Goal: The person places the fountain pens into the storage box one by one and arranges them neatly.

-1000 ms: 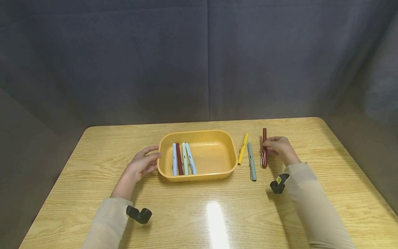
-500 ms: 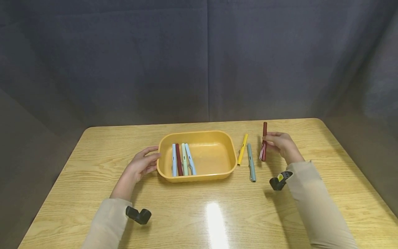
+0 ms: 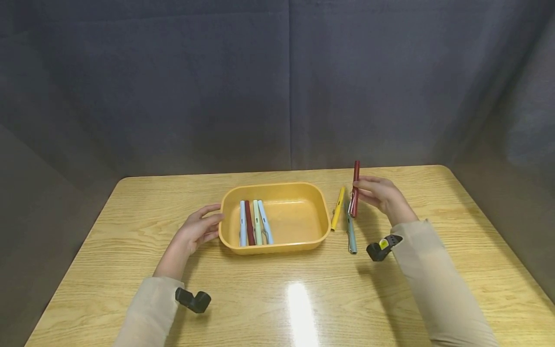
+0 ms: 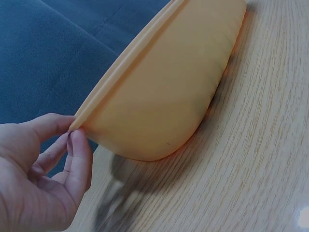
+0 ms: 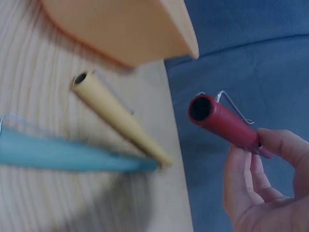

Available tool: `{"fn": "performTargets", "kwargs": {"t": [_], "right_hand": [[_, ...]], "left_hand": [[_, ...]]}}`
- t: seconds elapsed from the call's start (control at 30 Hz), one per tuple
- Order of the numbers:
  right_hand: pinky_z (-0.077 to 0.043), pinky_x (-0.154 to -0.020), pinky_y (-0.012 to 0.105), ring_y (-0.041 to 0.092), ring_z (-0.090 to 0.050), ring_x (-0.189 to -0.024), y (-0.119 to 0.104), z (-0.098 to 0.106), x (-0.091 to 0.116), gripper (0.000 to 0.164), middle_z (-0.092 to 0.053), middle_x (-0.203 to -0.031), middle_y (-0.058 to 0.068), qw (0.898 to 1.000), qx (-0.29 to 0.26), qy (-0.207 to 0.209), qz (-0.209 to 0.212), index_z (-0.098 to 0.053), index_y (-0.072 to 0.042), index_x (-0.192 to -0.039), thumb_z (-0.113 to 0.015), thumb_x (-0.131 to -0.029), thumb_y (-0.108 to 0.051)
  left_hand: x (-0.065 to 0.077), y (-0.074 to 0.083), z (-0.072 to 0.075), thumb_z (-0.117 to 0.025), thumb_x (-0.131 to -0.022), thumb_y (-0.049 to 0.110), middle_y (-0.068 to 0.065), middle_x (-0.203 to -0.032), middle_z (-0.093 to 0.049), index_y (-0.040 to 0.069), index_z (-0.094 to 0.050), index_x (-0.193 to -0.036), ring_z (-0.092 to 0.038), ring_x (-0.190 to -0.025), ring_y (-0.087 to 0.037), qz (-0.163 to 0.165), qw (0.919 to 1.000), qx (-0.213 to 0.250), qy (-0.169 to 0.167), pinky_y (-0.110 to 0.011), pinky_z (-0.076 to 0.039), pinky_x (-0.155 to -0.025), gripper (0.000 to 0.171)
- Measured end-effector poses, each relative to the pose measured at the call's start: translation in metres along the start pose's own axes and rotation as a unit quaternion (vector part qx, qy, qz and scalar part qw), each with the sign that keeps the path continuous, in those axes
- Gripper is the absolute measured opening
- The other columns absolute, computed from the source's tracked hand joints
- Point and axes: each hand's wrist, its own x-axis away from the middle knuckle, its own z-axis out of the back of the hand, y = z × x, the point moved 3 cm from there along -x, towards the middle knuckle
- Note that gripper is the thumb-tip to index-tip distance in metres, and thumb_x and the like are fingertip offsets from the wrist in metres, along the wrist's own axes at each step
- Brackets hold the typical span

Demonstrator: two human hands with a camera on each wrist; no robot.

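Observation:
My right hand (image 3: 381, 193) pinches a dark red pen (image 3: 356, 188) between thumb and fingers, lifted above the table; its metal clip and dark cap end show in the right wrist view. Below it lies a teal pen (image 3: 351, 236), partly covered by the red one in the head view. A yellow pen (image 3: 338, 208) rests between the teal pen and the yellow-orange tray (image 3: 299, 246). At the tray's left rim, my left hand (image 4: 53, 164) pinches the edge between thumb and fingers. Inside the tray's left side lie two light blue pens (image 3: 243, 224), a dark red pen and a pale green pen (image 3: 257, 221).
The wooden table (image 3: 243, 299) carries a bright light reflection near its front. A dark cloth curtain (image 3: 208, 86) stands behind the table and along both sides. A black camera (image 3: 192, 300) sits on each wrist.
My right hand has lifted the dark red pen off the table and carried it left, over the teal pen. The left hand stays at the tray rim.

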Motion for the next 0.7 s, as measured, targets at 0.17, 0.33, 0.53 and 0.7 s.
{"fn": "performTargets", "kwargs": {"t": [0.17,0.33,0.53,0.7], "right_hand": [[-0.055,-0.070,0.011,0.000,-0.064,-0.070,-0.008,-0.015,0.003,0.062,-0.062,-0.076,-0.011,1.000,-0.008,-0.007,0.002,-0.028,0.002,-0.146,-0.058,-0.093,-0.007],[-0.056,-0.069,0.012,0.002,-0.065,-0.069,-0.012,-0.031,0.002,0.057,-0.063,-0.077,-0.009,0.999,-0.025,-0.023,0.009,-0.032,0.002,-0.143,-0.057,-0.093,-0.004],[-0.056,-0.068,0.012,0.003,-0.065,-0.068,-0.014,-0.050,0.001,0.054,-0.062,-0.075,-0.008,0.999,-0.020,-0.038,0.014,-0.032,0.003,-0.143,-0.053,-0.094,-0.003],[-0.056,-0.068,0.012,0.004,-0.065,-0.068,-0.013,-0.066,-0.002,0.050,-0.061,-0.076,-0.006,0.999,-0.007,-0.043,0.016,-0.035,0.006,-0.139,-0.054,-0.094,-0.003]], "left_hand": [[-0.001,0.000,0.000,-0.057,-0.095,0.019,0.005,-0.093,-0.060,0.009,-0.033,-0.147,-0.062,-0.079,-0.002,0.002,1.0000,-0.004,0.006,-0.014,-0.056,-0.072,0.058],[0.000,-0.001,0.001,-0.057,-0.095,0.019,0.006,-0.090,-0.060,0.008,-0.033,-0.147,-0.062,-0.077,-0.002,-0.001,1.0000,-0.004,0.004,-0.013,-0.056,-0.070,0.058],[0.000,-0.002,0.003,-0.057,-0.096,0.018,0.007,-0.087,-0.060,0.007,-0.032,-0.147,-0.062,-0.075,-0.001,-0.007,1.0000,0.002,-0.002,-0.012,-0.055,-0.068,0.058],[0.000,-0.001,0.003,-0.057,-0.095,0.019,0.006,-0.089,-0.060,0.008,-0.033,-0.147,-0.062,-0.077,-0.001,-0.003,1.0000,0.001,0.005,-0.012,-0.056,-0.070,0.058]]}}
